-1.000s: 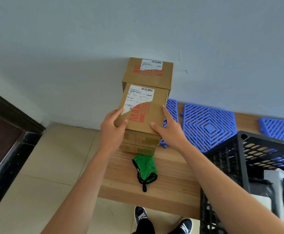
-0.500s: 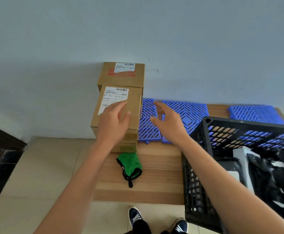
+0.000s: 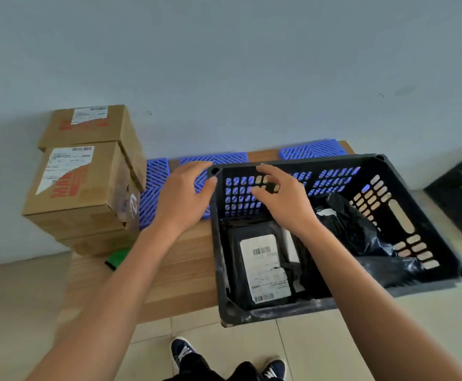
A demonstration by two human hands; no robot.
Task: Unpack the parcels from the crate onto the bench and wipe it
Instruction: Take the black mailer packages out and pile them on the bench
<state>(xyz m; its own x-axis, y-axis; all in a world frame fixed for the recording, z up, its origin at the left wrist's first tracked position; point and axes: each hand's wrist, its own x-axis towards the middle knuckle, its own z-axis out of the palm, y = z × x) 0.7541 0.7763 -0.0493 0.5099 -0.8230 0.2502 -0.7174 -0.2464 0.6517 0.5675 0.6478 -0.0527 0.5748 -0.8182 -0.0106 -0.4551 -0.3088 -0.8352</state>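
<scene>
While your right hand [image 3: 282, 199] hangs over the far left corner of the black crate [image 3: 416, 215], its fingers are loosely spread and hold nothing. Your left hand [image 3: 181, 198] is just outside the crate's left wall, above the wooden bench [image 3: 180, 265], fingers likewise relaxed and empty, its fingertips close to the crate's corner rim.

Below your right wrist, inside the crate, a black parcel with a white barcode label [image 3: 263, 266] lies flat against the left wall, nearer to you than either hand. To its right a crumpled black bag parcel [image 3: 356, 229] fills the middle and right of the crate; motion blur makes it hard to say whether that is one bag or two. A slim white parcel [image 3: 291, 244] seems wedged between the two.

At the bench's left end, well apart from your hands, brown cardboard boxes [image 3: 78, 188] stand stacked near the wall, white labels on top. A green cloth [image 3: 117, 258] peeks out at the foot of the stack, touching the bench and partly hidden by your left forearm. Blue plastic grid mats [image 3: 155, 185] lie along the back of the bench, behind your left hand and the crate.
</scene>
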